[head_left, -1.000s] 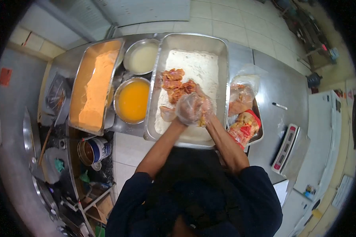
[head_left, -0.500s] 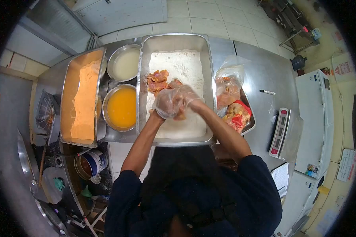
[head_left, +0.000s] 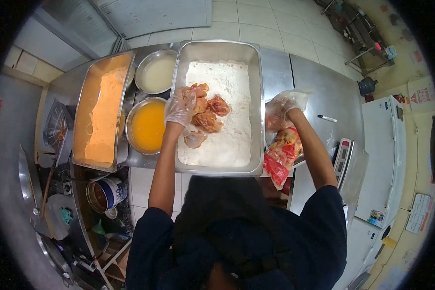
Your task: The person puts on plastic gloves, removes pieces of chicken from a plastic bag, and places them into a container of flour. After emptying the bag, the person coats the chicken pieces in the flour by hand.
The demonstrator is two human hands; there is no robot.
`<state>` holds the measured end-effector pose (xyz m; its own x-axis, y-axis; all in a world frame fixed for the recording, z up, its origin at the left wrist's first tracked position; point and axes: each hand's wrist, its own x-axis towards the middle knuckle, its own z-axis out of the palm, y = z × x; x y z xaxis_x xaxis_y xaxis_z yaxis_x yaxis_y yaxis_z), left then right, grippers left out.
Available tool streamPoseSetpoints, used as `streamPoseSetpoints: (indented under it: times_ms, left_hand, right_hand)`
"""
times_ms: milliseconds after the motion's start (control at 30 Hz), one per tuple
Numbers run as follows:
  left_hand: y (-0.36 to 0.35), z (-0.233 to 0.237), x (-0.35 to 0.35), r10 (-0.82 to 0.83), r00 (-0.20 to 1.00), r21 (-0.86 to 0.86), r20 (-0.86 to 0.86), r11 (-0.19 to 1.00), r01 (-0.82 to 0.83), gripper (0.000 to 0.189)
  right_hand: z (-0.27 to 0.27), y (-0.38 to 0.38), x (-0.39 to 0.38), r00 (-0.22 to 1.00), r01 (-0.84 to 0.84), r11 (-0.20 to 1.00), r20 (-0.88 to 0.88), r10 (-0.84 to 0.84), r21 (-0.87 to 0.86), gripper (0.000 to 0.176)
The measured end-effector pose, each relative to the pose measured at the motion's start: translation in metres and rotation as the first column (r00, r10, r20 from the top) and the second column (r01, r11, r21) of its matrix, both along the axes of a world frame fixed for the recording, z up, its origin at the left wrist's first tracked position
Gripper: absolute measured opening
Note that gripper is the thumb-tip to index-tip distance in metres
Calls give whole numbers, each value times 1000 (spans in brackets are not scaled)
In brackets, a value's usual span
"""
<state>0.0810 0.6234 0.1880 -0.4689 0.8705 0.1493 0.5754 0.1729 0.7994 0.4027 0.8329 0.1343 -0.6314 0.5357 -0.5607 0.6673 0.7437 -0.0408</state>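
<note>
In a clear plastic glove, my left hand (head_left: pixel 180 107) is at the left wall of the flour tray (head_left: pixel 220 170), against the raw marinated chicken pieces (head_left: pixel 207 122). Its fingers look stretched out, pointing away from me. These reddish pieces lie grouped on the white flour (head_left: pixel 232 145), and a paler piece (head_left: pixel 195 139) sits nearer to me. On the right, beyond the tray's wall, my gloved right hand (head_left: pixel 286 107) is at the mouth of a clear plastic bag (head_left: pixel 274 122) of raw meat. Its fingers are blurred and partly hidden by plastic.
Left of the flour tray stand a bowl of orange-yellow liquid (head_left: pixel 149 126), a bowl of pale liquid (head_left: pixel 156 72) and a tray of orange powder (head_left: pixel 103 118). A red-marked bag (head_left: pixel 281 154) lies at the right. Further right are a marker (head_left: pixel 327 118) and a scale (head_left: pixel 343 155).
My hands were together over the flour with chicken between them. They have parted: the left to the tray's left side, the right to the bag. More chicken pieces now lie visible on the flour.
</note>
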Motion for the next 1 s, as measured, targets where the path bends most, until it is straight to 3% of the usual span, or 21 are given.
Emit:
streamPoseSetpoints:
  times_ms: [67,100,133,167,200,233,267,300,367,433,533,667,767,800,867,900,933,1000]
  left_hand:
    - [-6,-8,-5,12,998,-29,-61,999,-14,34]
    - [-13,-10,-4,-5,997,36,75,999,2,34]
    - [-18,-10,-3,-30,978,100,209,995,10,33]
    - [-21,-10,-3,-26,979,98,203,995,6,33]
    - [-24,-10,-2,-34,948,105,317,995,1,32]
    - [-27,-8,-1,-46,904,111,426,994,-2,32]
    - [-30,-6,0,-46,907,114,418,994,-2,32]
    - [-33,-3,3,-70,891,134,449,991,10,32]
    - [-40,3,8,-90,874,156,478,988,16,32]
    - [-43,3,10,-124,947,181,296,981,72,32]
    - [-42,-1,15,-128,945,101,300,990,102,29]
    - [-33,-12,27,-207,945,168,252,971,168,23]
    - [-22,12,56,-201,934,77,296,979,186,21]
    - [-17,11,65,-209,932,76,297,978,196,21]
    - [-4,11,81,-375,861,163,344,927,338,20]
    - [4,11,90,-432,883,191,185,897,399,19]
    - [8,11,100,-440,879,193,184,893,407,19]
    - [16,11,121,-463,788,68,407,875,479,30]
  right_hand:
    - [40,-24,-19,970,-7,999,242,-6,50,27]
    - [36,-29,-10,972,-10,999,236,-2,49,27]
    - [28,-32,7,997,-69,974,39,62,216,26]
    - [20,-32,18,976,-91,918,-147,158,385,26]
    - [10,-22,17,975,-94,919,-153,163,384,26]
    - [0,-6,10,993,-116,961,26,113,252,35]
    - [-9,6,7,974,-111,987,209,84,120,44]
    - [-9,11,5,963,-80,996,262,68,35,43]
    - [-10,11,10,981,-51,998,186,57,-37,42]
    - [-7,10,19,993,-23,995,111,33,-93,41]
    - [-2,10,35,1000,27,991,11,-26,-134,40]
    - [11,12,59,977,104,973,-165,-139,-204,38]
    - [38,6,79,923,151,955,-310,-228,-254,37]
    - [48,0,82,921,160,953,-309,-238,-255,37]
    - [76,-15,82,850,172,981,-491,-191,-85,25]
    - [85,-20,83,848,182,980,-490,-199,-84,25]
    - [93,-24,84,832,225,972,-503,-232,-76,21]
    - [97,-27,91,815,267,961,-516,-262,-66,18]
